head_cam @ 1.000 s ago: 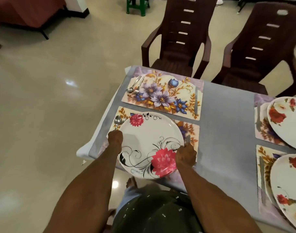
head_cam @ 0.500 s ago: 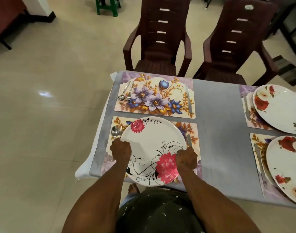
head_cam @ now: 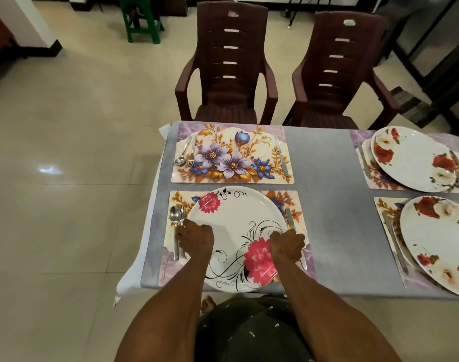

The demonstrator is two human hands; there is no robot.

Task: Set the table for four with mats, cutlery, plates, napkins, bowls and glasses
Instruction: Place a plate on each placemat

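Presently, findings as follows.

Item in hand: round white dinner plate with pink flowers and black scrollwork (head_cam: 236,231), lying flat on the near floral rectangular placemat (head_cam: 298,205) at the tabletop's (head_cam: 325,205) near left corner.

Left hand (head_cam: 195,237): on the plate's left rim, fingers curled over the edge; appears to hold it.

Right hand (head_cam: 287,245): on the plate's right rim, fingers curled down at the edge; appears to hold it likewise.

Handling, judged: the plate looks rigid, smooth and glossy, so likely slippery. Whether ceramic or melamine cannot be told; treat it as breakable. It is wide and shallow, so two opposite rim points, as now, are the sound place to take hold.

Clearance: steel spoon and fork (head_cam: 177,226) lie just beside the left hand; a steel knife (head_cam: 291,220) lies at the plate's right edge beside the right hand. A careless shift of the plate could push either.

Other settings: far floral placemat (head_cam: 233,152) carries cutlery only, no plate. Two white plates with red flowers (head_cam: 416,160) sit on mats at the right.

Outstanding, judged: one plate, plus napkins, bowls and glasses, none of which are in view.

Surroundings: two dark brown plastic chairs (head_cam: 228,74) stand beyond the tabletop.

Writing and brands: none legible; chair-back stickers are too small to read.
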